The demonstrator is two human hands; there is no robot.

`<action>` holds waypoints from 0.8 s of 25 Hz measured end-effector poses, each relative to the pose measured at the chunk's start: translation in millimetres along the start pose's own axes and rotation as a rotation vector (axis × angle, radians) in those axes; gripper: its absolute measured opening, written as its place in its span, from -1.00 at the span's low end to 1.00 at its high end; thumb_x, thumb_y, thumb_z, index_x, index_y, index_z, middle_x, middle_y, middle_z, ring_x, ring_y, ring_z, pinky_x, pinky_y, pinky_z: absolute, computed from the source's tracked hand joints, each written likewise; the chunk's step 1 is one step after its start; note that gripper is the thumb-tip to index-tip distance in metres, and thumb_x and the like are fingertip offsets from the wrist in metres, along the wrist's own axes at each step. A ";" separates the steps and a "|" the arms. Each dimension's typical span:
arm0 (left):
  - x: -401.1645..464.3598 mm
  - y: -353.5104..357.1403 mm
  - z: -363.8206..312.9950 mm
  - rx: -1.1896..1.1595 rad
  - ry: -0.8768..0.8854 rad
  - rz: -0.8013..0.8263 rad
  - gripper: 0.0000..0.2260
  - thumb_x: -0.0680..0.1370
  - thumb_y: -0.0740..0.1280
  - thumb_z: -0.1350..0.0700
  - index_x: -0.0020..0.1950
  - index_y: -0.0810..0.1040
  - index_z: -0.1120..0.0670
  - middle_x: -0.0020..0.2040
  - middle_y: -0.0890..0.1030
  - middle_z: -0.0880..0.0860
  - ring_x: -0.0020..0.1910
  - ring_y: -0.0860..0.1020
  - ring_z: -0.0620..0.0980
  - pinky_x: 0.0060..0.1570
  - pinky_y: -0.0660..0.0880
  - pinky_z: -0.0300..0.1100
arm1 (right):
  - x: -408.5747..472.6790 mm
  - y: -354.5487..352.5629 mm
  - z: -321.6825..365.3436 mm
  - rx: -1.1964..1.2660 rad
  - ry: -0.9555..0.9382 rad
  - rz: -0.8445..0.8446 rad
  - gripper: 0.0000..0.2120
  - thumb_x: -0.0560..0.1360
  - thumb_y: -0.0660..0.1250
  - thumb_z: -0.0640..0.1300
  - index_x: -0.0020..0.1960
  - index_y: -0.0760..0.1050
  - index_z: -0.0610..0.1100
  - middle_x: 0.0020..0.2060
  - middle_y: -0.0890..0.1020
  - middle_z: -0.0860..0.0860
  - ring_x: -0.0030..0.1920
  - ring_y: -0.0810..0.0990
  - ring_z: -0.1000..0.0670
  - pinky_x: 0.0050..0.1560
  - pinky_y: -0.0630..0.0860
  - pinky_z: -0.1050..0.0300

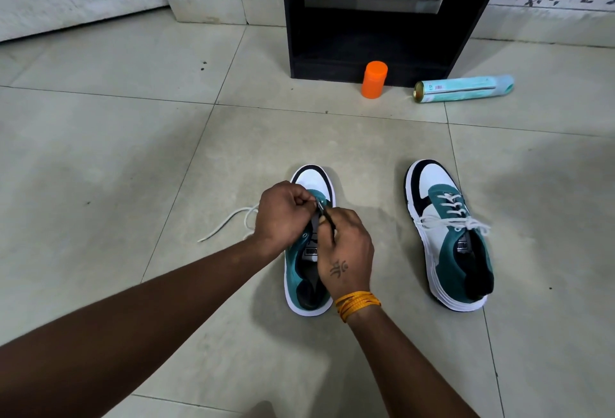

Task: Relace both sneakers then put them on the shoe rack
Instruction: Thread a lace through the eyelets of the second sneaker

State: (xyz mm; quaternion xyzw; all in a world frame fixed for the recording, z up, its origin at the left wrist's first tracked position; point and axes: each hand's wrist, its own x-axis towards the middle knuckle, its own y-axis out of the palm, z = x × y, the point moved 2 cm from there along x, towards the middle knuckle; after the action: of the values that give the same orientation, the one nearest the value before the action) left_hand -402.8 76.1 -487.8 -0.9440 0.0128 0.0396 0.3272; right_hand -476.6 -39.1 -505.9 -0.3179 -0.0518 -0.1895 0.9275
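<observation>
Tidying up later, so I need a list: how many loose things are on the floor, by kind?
Teal, white and black sneakers: 2
Orange plastic bottle, upright: 1
Pale teal spray can, lying on its side: 1
Total: 4

An orange bottle (374, 79) stands upright on the tiled floor (133, 151). Right of the bottle, a pale green spray can (464, 88) lies on its side.

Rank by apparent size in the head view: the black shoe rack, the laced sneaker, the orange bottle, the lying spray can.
1. black shoe rack
2. laced sneaker, though it lies nearer the camera
3. spray can
4. orange bottle, close to the can in area
</observation>
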 end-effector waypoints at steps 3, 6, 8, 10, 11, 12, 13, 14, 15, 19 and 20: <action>-1.8 2.9 -0.2 -0.002 -0.040 -0.025 -0.78 0.49 0.49 0.21 -0.29 0.66 -0.08 -0.28 0.61 -0.19 -0.24 0.59 -0.22 -0.07 0.55 -0.21 | -3.6 -4.3 2.7 0.081 0.060 0.014 -0.74 0.58 0.22 0.00 -0.05 0.64 -0.11 -0.12 0.64 0.05 -0.08 0.59 0.02 -0.06 0.54 0.05; -2.0 3.8 0.9 -0.034 -0.063 -0.031 -0.87 0.50 0.52 0.17 -0.22 0.72 -0.02 -0.25 0.63 -0.17 -0.17 0.65 -0.11 0.02 0.58 -0.16 | 9.2 -12.1 -2.7 0.176 0.218 0.005 -0.78 0.63 0.28 -0.04 -0.05 0.67 -0.06 -0.19 0.69 0.06 -0.16 0.62 0.06 -0.05 0.56 0.06; -1.9 5.2 2.4 -0.049 -0.054 -0.033 -0.91 0.52 0.51 0.18 -0.19 0.73 0.03 -0.25 0.65 -0.13 -0.16 0.67 -0.07 0.02 0.60 -0.11 | 28.6 -12.8 -9.8 0.154 0.265 0.082 -0.79 0.58 0.32 -0.16 0.07 0.70 0.02 -0.11 0.74 0.09 -0.10 0.67 0.07 0.06 0.60 0.06; -4.4 4.8 2.3 -0.034 -0.011 -0.025 -0.91 0.54 0.50 0.18 -0.17 0.73 0.07 -0.28 0.63 -0.13 -0.22 0.64 -0.13 -0.02 0.58 -0.12 | 48.1 -11.5 -16.1 0.171 0.287 0.183 -0.79 0.53 0.39 -0.20 0.02 0.72 0.06 -0.14 0.74 0.15 -0.14 0.69 0.08 0.08 0.65 -0.01; -5.7 3.5 1.9 -0.017 0.020 -0.024 -0.92 0.54 0.49 0.18 -0.15 0.74 0.08 -0.29 0.61 -0.17 -0.24 0.60 -0.19 -0.05 0.56 -0.14 | 54.4 -10.0 -16.7 0.192 0.289 0.227 -0.83 0.52 0.42 -0.20 -0.04 0.72 0.05 -0.20 0.73 0.16 -0.20 0.69 0.09 0.04 0.66 -0.04; -6.1 1.8 1.5 -0.002 0.050 -0.024 -0.92 0.55 0.49 0.18 -0.14 0.74 0.09 -0.31 0.58 -0.19 -0.26 0.58 -0.21 -0.07 0.53 -0.15 | 58.0 -9.3 -15.7 0.190 0.274 0.259 -0.87 0.51 0.44 -0.20 -0.09 0.71 0.02 -0.24 0.71 0.16 -0.24 0.67 0.10 0.00 0.67 -0.07; -6.0 0.7 1.3 0.010 0.074 -0.022 -0.92 0.55 0.49 0.17 -0.13 0.75 0.09 -0.30 0.58 -0.19 -0.27 0.58 -0.19 -0.08 0.51 -0.15 | 60.6 -8.3 -14.8 0.157 0.231 0.273 -0.89 0.52 0.44 -0.19 -0.11 0.69 -0.01 -0.25 0.70 0.14 -0.23 0.66 0.07 -0.03 0.66 -0.08; -6.3 0.0 0.9 0.016 0.087 -0.019 -0.93 0.55 0.49 0.17 -0.12 0.75 0.10 -0.29 0.58 -0.16 -0.25 0.58 -0.14 -0.06 0.52 -0.13 | 62.6 -7.3 -13.7 0.090 0.167 0.286 -0.90 0.53 0.41 -0.19 -0.11 0.66 -0.03 -0.22 0.69 0.11 -0.18 0.65 0.03 -0.02 0.63 -0.08; -7.1 -0.6 0.3 0.012 0.088 -0.014 -0.93 0.55 0.49 0.17 -0.11 0.76 0.10 -0.27 0.60 -0.13 -0.21 0.60 -0.10 -0.03 0.53 -0.11 | 63.8 -5.7 -12.8 0.013 0.096 0.301 -0.91 0.56 0.37 -0.18 -0.10 0.63 -0.06 -0.16 0.68 0.06 -0.11 0.63 -0.02 0.00 0.59 -0.06; -29.9 -7.6 2.7 -0.056 0.198 -0.104 -0.91 0.57 0.49 0.13 0.07 0.70 0.03 -0.03 0.65 -0.09 -0.01 0.62 -0.10 0.09 0.54 -0.12 | 54.8 -6.0 -16.5 -0.059 0.048 0.220 -0.88 0.59 0.23 -0.24 -0.08 0.47 -0.07 -0.09 0.60 -0.04 -0.04 0.57 -0.11 -0.03 0.48 0.01; -41.6 -10.5 7.3 -0.029 0.272 -0.138 -0.88 0.60 0.46 0.09 0.13 0.67 0.02 0.04 0.63 -0.06 0.06 0.60 -0.07 0.12 0.51 -0.15 | 50.3 -6.2 -22.1 -0.040 0.101 0.189 -0.90 0.60 0.20 -0.18 -0.07 0.45 -0.07 -0.10 0.61 -0.05 -0.06 0.58 -0.15 -0.04 0.50 0.00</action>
State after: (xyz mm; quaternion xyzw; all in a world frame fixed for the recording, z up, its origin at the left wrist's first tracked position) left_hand -444.2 88.8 -483.5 -0.9439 -0.0083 -0.1111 0.3108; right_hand -433.1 -73.1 -508.9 -0.3299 0.0289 -0.1179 0.9362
